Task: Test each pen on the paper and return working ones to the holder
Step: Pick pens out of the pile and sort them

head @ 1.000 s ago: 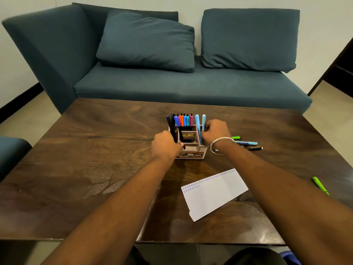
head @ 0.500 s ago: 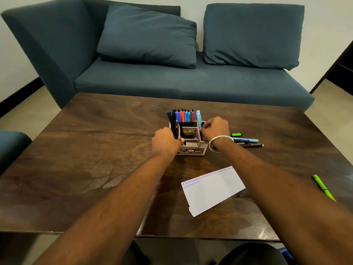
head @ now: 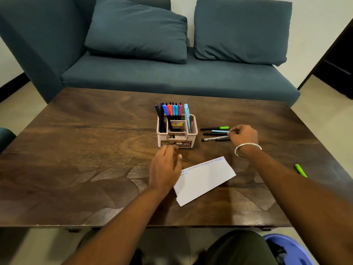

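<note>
Paper first: the white folded sheet of paper (head: 205,179) lies on the dark wooden table (head: 76,150) nearest the person, a row of small blue test marks along its far edge. The left hand (head: 165,168) hovers over its left corner, blurred, fingers loosely spread and holding nothing; half a second ago it was pressed against the left side of the holder, so it has let go and drawn back toward the sheet. Off to the right, near the table edge, lies a lone lime-green pen (head: 300,170).

Further on, the right hand (head: 242,135), with a silver bangle (head: 247,149) on its wrist, has left the holder's right side and now sits at a loose cluster of pens (head: 215,133) lying flat, its fingertips curled at the end of the light-blue pen (head: 219,131); whether it has a firm pinch yet I cannot tell.

Beyond them stands the pale pink plastic pen holder (head: 177,131), free of both hands, packed with upright coloured pens.

My reading: one pen has just gone back in, and the next candidate is being picked for testing.
</note>
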